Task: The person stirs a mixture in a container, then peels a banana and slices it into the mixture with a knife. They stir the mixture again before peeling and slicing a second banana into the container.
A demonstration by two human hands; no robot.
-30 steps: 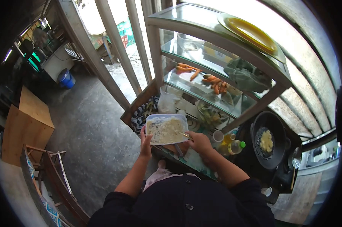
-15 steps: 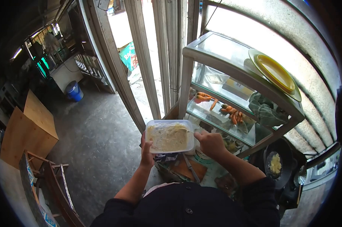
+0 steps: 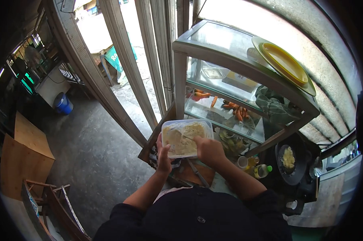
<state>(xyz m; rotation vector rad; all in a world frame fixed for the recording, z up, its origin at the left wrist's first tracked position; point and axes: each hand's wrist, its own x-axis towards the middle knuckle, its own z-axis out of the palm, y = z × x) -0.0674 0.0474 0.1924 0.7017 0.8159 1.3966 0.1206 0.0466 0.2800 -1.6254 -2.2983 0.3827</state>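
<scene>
My left hand (image 3: pixel 164 158) is wrapped round the left side of a white plastic container (image 3: pixel 188 121), thumb over its near left corner. Inside lies thick, pale yellow batter (image 3: pixel 176 141). My right hand (image 3: pixel 211 151) is closed on a thin-handled spoon (image 3: pixel 186 137) over the container's right part; its bowl is sunk in the batter and hidden. Below the container, a knife (image 3: pixel 198 172) rests on a brown cutting board (image 3: pixel 183 174). To the right, a portion of pale yellow food (image 3: pixel 288 158) sits in a dark wok (image 3: pixel 286 176).
A glass display case (image 3: pixel 180 82) stands ahead, with carrots (image 3: pixel 238 112) inside and a yellow-rimmed plate (image 3: pixel 285 64) on top. A green-capped bottle (image 3: pixel 262 171) is beside the wok. Wooden slats (image 3: pixel 121 64) rise ahead left; a blue bucket (image 3: pixel 63 103) is on the floor farther left.
My right hand has moved from the container's right edge to over the batter, pushing the spoon inward. The view has shifted, and the bottle beside the wok is now uncovered.
</scene>
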